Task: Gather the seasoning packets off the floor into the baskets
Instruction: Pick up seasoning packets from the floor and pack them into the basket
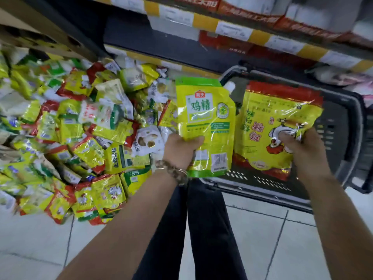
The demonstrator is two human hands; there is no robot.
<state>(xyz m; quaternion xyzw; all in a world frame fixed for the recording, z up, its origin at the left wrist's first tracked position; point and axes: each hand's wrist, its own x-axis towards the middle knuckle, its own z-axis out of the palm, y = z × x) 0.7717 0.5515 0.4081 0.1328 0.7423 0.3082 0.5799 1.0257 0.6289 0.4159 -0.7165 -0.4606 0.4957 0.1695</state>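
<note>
Nearest: white tiled floor [252,239], dark trouser legs [201,229], and two bare forearms reaching forward. Beaded bracelet [174,171] on the left wrist.

Left hand [181,147] grips the yellow-green spouted plastic pouch with green Chinese lettering [205,122] by its lower left part, thumb on the front and fingers curled behind. Pouch upright, its white spout at the top right corner.

Right hand [302,147] grips the yellow-and-red glossy foil packet with a cartoon chicken [270,118] at its lower right, thumb pressed on the front. Print reads upside down.

The two packets sit just beside each other, edges nearly touching. Both are held over the dark grey slotted plastic basket [343,110], which sits on the floor against the shelving. The pouch overlaps the basket's left rim.

Left of the basket, a big heap of yellow, green, red and white seasoning packets [80,128] lies on the floor, reaching up to the bottom shelf.

Behind: dark shelving with yellow-and-white price strips [232,29] and red cartons [248,9] on top. A brown cardboard box [30,23] at upper left. Background blurred, labels unreadable.
</note>
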